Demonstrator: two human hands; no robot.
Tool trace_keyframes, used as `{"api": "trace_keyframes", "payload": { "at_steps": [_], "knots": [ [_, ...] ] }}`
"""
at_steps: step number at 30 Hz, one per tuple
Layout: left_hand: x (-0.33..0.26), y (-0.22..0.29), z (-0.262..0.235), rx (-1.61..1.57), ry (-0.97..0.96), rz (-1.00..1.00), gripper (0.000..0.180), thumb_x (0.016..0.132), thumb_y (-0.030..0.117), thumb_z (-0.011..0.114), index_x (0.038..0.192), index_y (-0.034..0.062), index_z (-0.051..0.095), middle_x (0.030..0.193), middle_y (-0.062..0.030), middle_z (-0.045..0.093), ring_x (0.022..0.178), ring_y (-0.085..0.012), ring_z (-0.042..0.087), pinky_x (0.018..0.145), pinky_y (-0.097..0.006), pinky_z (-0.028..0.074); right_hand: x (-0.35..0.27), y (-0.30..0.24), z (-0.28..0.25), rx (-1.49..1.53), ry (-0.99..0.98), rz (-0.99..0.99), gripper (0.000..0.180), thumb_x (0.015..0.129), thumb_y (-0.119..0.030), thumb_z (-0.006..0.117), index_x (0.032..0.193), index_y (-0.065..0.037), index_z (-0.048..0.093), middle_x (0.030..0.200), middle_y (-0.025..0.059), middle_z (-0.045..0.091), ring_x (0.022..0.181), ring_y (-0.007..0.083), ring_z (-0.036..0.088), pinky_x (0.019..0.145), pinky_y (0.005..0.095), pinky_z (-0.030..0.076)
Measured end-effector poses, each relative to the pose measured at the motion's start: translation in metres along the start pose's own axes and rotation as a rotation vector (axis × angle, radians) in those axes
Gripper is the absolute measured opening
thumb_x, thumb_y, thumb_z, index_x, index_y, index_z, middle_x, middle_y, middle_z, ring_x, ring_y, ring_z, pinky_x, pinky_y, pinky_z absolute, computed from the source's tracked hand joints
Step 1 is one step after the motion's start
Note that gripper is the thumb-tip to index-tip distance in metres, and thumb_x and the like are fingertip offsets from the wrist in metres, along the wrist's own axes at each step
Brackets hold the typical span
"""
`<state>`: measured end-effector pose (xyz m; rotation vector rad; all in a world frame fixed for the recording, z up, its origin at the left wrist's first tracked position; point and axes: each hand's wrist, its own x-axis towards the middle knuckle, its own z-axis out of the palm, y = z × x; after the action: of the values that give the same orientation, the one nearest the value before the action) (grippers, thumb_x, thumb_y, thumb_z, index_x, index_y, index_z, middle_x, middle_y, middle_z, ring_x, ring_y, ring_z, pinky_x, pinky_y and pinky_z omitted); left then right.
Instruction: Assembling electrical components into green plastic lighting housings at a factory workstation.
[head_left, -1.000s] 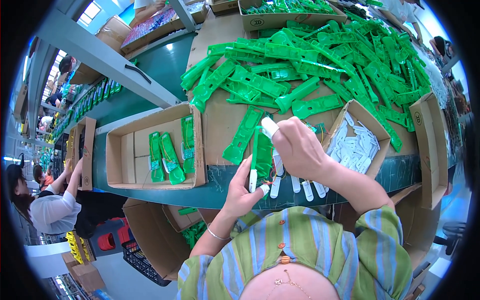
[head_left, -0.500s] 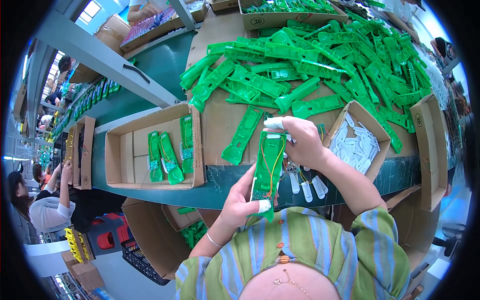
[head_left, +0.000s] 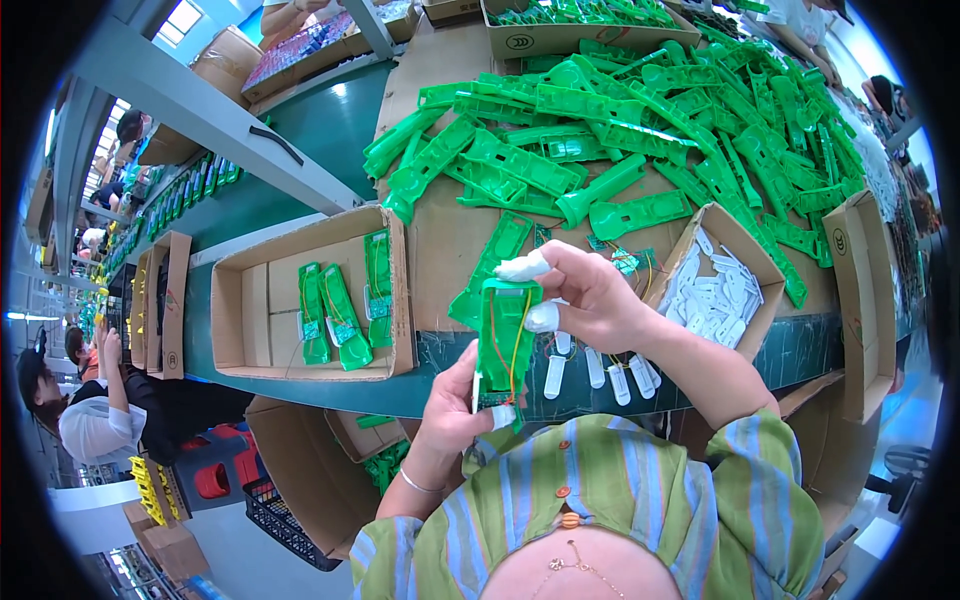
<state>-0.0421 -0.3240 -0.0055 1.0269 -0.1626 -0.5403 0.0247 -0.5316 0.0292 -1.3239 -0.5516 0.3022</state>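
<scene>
- Bench (head_left: 795,335): I work above its near edge, right of the cardboard tray (head_left: 405,300).
- Green shell (head_left: 507,325): over that edge, open side facing me; best kept level.
- My left hand (head_left: 448,405): grasping its lower end, ideally firm without squeezing.
- My right hand (head_left: 600,300): fingertips at its upper end; whether they pinch, I cannot tell.
- Yellow wire (head_left: 523,335): best tucked inside, unstrained.

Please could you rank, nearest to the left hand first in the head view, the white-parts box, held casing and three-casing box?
1. Held casing: in the left hand.
2. Three-casing box: to that hand's left.
3. White-parts box: to its right.
</scene>
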Motion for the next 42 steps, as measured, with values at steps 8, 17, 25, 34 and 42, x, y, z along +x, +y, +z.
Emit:
{"api": "trace_keyframes", "payload": {
  "at_steps": [8,17,25,34,42],
  "knots": [
    [0.003,0.065,-0.083,0.768,0.774,0.334,0.052,0.077,-0.003,0.054,0.126,-0.0019,0.038,0.106,-0.0115,0.055,0.095,-0.0221,0.055,0.084,-0.032,0.043,0.056,0.062,-0.102,-1.474,0.449,0.035,0.053,0.074,-0.02,0.067,0.12,-0.001,0.046,0.107,0.0194,0.055,0.099,0.0322,0.054,0.086,0.0412,0.044],
    [0.048,0.075,-0.019,1.789,0.507,0.837,0.067,0.075,0.022,0.065,0.13,-0.0005,0.034,0.124,-0.0189,0.04,0.115,-0.0358,0.037,0.096,-0.045,0.031,0.042,0.001,-0.085,-1.092,0.479,0.043,0.027,0.078,-0.02,0.058,0.094,0.002,0.059,0.08,0.0142,0.061,0.066,0.0224,0.06,0.062,0.0308,0.049],
    [0.072,0.029,0.017,1.183,0.166,0.229,0.038,0.068,0.011,0.068,0.102,0.0025,0.055,0.082,-0.006,0.059,0.082,-0.0176,0.058,0.073,-0.031,0.047,-0.052,-0.049,-0.075,-0.229,0.448,0.208,0.022,0.086,-0.017,0.051,0.101,-0.002,0.056,0.082,0.006,0.059,0.066,0.0108,0.057,0.056,0.0241,0.047],
    [0.077,-0.003,0.011,0.479,0.236,0.0,0.061,0.068,0.011,0.076,0.117,0.0014,0.042,0.096,-0.0014,0.047,0.086,-0.0074,0.048,0.071,-0.021,0.043,-0.159,0.011,-0.075,-1.364,0.341,0.361,0.031,0.06,0.008,0.057,0.09,-0.001,0.055,0.082,0.0151,0.054,0.077,0.0335,0.055,0.065,0.0401,0.045],
    [0.066,-0.002,0.01,0.285,0.261,-0.015,0.059,0.068,0.005,0.072,0.118,0.0011,0.041,0.096,-0.0019,0.046,0.09,-0.0087,0.048,0.075,-0.023,0.043,-0.167,0.006,-0.111,-1.249,0.402,0.305,0.027,0.069,0.013,0.049,0.093,0.003,0.054,0.074,0.0146,0.058,0.064,0.0258,0.06,0.059,0.0292,0.046]
  ]
}}
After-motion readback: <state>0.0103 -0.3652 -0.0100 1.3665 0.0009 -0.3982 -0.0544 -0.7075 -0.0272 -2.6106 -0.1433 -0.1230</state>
